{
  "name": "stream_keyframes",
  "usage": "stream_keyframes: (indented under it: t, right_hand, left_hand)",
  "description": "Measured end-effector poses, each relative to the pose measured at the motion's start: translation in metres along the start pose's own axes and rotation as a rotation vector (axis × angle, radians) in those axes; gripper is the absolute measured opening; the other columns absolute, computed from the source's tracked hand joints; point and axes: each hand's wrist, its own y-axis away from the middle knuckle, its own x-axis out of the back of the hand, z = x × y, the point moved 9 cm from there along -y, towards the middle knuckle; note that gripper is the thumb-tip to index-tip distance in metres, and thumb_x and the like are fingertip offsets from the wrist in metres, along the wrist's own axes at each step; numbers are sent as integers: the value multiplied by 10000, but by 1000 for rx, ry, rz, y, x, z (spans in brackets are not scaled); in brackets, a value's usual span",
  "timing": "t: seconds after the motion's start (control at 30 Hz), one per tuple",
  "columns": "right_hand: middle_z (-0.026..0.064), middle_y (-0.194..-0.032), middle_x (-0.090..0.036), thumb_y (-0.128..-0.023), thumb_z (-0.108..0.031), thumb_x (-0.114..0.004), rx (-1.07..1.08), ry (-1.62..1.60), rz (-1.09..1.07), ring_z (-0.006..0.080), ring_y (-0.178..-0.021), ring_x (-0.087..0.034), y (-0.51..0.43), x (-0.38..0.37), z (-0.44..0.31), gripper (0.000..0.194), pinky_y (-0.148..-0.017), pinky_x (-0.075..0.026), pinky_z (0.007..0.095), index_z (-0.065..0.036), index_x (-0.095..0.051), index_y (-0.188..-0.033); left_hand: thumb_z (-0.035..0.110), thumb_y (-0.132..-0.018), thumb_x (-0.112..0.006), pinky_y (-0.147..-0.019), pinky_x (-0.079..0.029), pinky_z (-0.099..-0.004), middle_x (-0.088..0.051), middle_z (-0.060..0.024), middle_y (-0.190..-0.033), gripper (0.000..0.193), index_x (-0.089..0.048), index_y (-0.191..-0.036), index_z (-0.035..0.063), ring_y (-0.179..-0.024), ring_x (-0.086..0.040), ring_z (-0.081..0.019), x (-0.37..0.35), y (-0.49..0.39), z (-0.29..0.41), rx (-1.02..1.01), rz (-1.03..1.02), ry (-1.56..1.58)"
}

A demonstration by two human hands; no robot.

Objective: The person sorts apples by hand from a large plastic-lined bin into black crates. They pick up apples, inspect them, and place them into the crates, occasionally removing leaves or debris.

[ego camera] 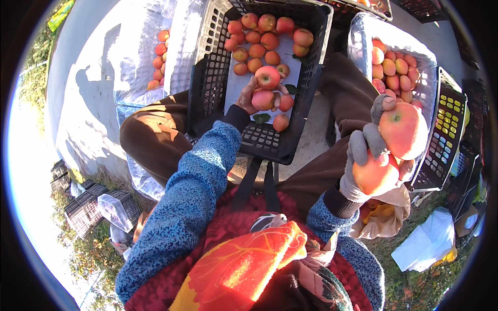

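Observation:
A black plastic crate (260,144) with a pale liner stands between the person's knees, with many red-yellow apples (269,41) in it, mostly towards its far end. My left hand (248,95) is bare and reaches into this crate, holding two apples (263,99), one beyond the other. Out to the right, above the ground, my right hand (360,155) wears a grey glove with bare fingertips. It grips two large apples (403,130) that touch each other. A few loose apples and green leaves (262,118) lie near my left hand inside the crate.
Film-lined crates with apples stand at the left (136,70) and at the right (428,54). A further black crate (435,155) is beyond the right one. Below my right hand sits an open tan bag (393,217) with apples. Stacked crates (89,206) are at the lower left.

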Motion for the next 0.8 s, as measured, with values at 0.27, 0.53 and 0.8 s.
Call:
stream_keyframes:
  t: [0.27, 0.53, 0.8]
  right_hand:
    - [130, -893, -572, -810, -584, -625, -113, -1, -56, 195, -554, -587, 34, 6, 12, 746, -457, -428, 311, -163, -373, -1371]
    - [200, -1245, -504, -750, -401, -696, -408, 174, -201, 269, -1057, -553, 50, 21, 41, 645, -873, -467, 356, -44, -507, -1253]
    - [94, -1195, -578, -801, -343, -706, -424, 132, -231, 161, -1058, -576, 44, 12, 35, 730, -949, -441, 309, 9, -424, -1374]
  left_hand:
    - [782, -856, -373, -642, -450, -367, -620, -140, -1092, 903, -458, -1342, 26, -853, -569, -244, -70, -45, 24, -16, -39, 216]
    - [696, -885, -464, -921, -452, -599, -518, -227, -1310, 740, -451, -1357, 126, -1158, -542, -417, -127, -92, 23, 14, 78, 417]
    - [577, -930, -519, -882, -488, -503, -581, -171, -1234, 607, -497, -1291, 90, -1062, -606, -330, -180, -122, 11, 30, 46, 209]
